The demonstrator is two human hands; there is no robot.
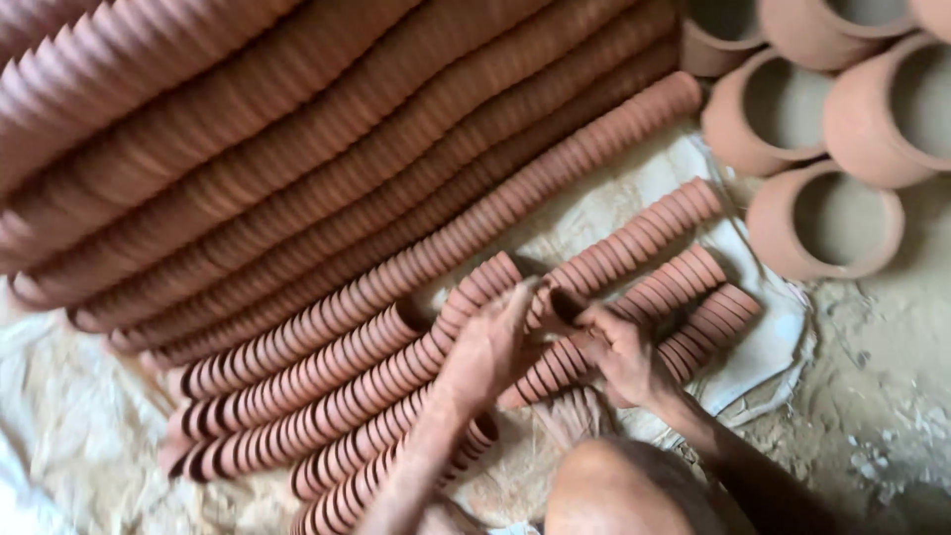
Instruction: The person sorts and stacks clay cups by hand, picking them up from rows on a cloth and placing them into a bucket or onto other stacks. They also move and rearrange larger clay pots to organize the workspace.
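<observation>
Left hand (485, 347), fingers flat and together, pressing a cup row (396, 372) at frame centre; right hand (619, 352) gripping a short stack (594, 272) just beside it, both on white cloth (783, 327); long rows (248, 168) upper left, pots (822, 218) upper right.

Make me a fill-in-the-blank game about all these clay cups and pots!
1. The left hand and right hand meet over rows of stacked clay ____.
2. The big round pots lie at the top ____ of the picture.
3. The cup rows rest on a pale ____.

Missing words: cups; right; cloth
</observation>
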